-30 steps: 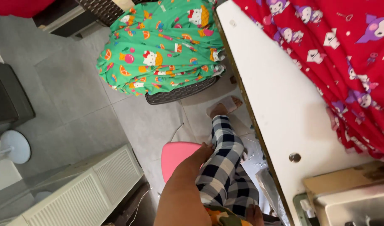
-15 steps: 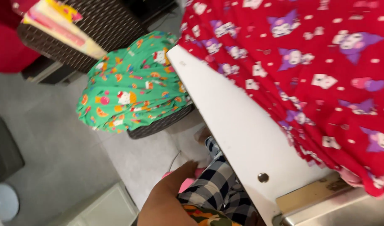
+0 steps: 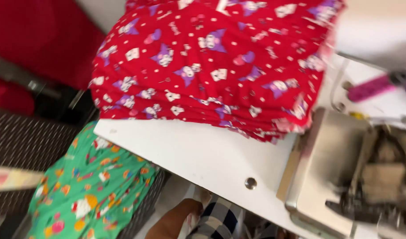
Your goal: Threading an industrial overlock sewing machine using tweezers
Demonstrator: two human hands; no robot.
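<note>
Neither of my hands shows in the head view. Only a bare stretch of my arm (image 3: pixel 174 222) appears at the bottom edge, beside my black-and-white checked trouser leg (image 3: pixel 217 221), below the table's edge. A thick folded stack of red cartoon-print fabric (image 3: pixel 212 66) lies on the white table (image 3: pixel 189 150). Just right of the stack stands a metal sewing machine (image 3: pixel 340 177), blurred. Down at the lower left, green fruit-print fabric (image 3: pixel 92 190) is heaped on a dark woven basket (image 3: pixel 17 146).
A purple-handled tool (image 3: pixel 371 87) lies on the table behind the machine. A round metal fitting (image 3: pixel 250 183) sits in the tabletop near its front edge. More red cloth (image 3: pixel 34 44) fills the upper left. A pale patterned strip (image 3: pixel 12 178) crosses the basket.
The view has swung up and to the right: the red stack and sewing machine now fill the frame, the green fabric has slid to the lower left, and my arm has dropped to the bottom edge.
</note>
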